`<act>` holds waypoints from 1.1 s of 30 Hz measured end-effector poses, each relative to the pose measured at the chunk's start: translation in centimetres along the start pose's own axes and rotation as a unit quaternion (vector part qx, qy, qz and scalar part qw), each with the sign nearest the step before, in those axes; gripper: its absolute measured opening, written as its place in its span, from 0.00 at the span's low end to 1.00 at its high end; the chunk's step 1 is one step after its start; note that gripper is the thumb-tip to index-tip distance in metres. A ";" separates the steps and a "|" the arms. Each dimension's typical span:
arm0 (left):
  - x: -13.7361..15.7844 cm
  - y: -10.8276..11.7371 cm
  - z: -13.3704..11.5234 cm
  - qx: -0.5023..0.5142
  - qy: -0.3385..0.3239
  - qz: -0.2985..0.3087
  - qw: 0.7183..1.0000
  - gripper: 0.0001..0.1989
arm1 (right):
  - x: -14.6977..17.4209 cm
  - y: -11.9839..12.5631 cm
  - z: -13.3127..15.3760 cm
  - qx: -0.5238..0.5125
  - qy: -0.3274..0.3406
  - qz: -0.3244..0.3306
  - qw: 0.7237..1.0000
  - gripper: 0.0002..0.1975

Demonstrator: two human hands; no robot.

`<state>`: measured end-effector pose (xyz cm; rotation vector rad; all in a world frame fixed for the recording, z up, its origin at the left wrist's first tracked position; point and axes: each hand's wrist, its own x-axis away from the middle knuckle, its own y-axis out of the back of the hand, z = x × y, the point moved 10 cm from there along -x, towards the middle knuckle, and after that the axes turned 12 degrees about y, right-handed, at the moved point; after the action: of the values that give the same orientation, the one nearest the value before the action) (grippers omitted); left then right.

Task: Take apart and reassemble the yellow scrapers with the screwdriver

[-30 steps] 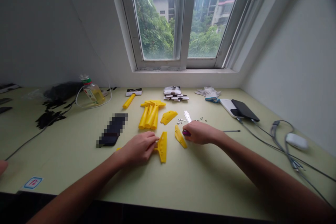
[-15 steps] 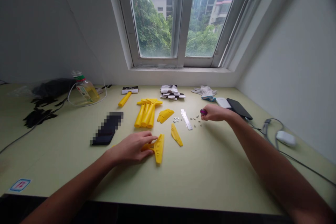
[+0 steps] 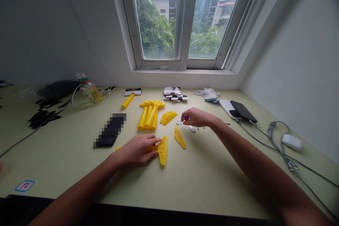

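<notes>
- Beneath a window (image 3: 183, 64) stands our pale green table (image 3: 206, 183).
- Our left hand (image 3: 139, 149) grips a yellow T-shaped tool (image 3: 163, 150) by its stem, its head toward our right.
- Our right hand (image 3: 196, 117) curls round a purple-ended screwdriver (image 3: 186, 117), just beside small nuts (image 3: 179, 122).
- Between our hands lies a loose yellow plate (image 3: 179, 137).

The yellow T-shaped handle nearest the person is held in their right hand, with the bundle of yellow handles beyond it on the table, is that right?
Not the right: the head view shows the left hand holding the yellow T-shaped handle. The bundle of yellow handles does lie beyond it on the table.
</notes>
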<state>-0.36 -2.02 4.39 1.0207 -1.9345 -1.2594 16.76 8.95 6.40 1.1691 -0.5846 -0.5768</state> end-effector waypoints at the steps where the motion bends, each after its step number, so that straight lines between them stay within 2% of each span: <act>1: 0.0 0.0 -0.1 -0.002 -0.002 -0.003 1.000 0.22 | -0.9 -0.4 0.8 0.010 0.011 0.006 1.000 0.10; 5: 0.1 0.0 -0.1 -0.007 -0.008 -0.009 1.000 0.22 | -3.3 -1.4 2.2 0.062 0.025 0.035 0.997 0.10; 11: 0.0 0.1 -0.1 -0.005 -0.012 -0.014 1.000 0.22 | -4.1 -2.0 2.2 0.114 0.017 0.074 0.991 0.11; 20: 0.1 0.1 -0.1 -0.006 -0.013 -0.011 1.000 0.22 | -5.3 -2.5 2.6 0.132 0.003 0.079 0.988 0.12; 24: 0.2 0.2 -0.1 -0.008 -0.014 -0.015 1.000 0.22 | -5.3 -1.9 2.6 0.127 -0.009 0.074 0.989 0.11; 27: 0.2 0.2 -0.1 -0.008 -0.016 -0.019 1.000 0.22 | -3.5 -0.4 0.9 0.122 -0.025 0.062 0.990 0.10; 30: 0.2 0.1 0.0 -0.003 -0.020 -0.020 1.000 0.21 | -0.4 1.1 -2.9 0.124 -0.069 0.061 0.988 0.10; 33: 0.3 0.2 0.0 0.004 -0.024 -0.020 1.000 0.21 | 2.5 1.2 -6.6 0.123 -0.120 0.076 0.982 0.08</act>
<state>-0.54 -2.23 4.59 1.0465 -1.9656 -1.3092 23.24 12.03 5.95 1.2814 -0.9639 -0.5285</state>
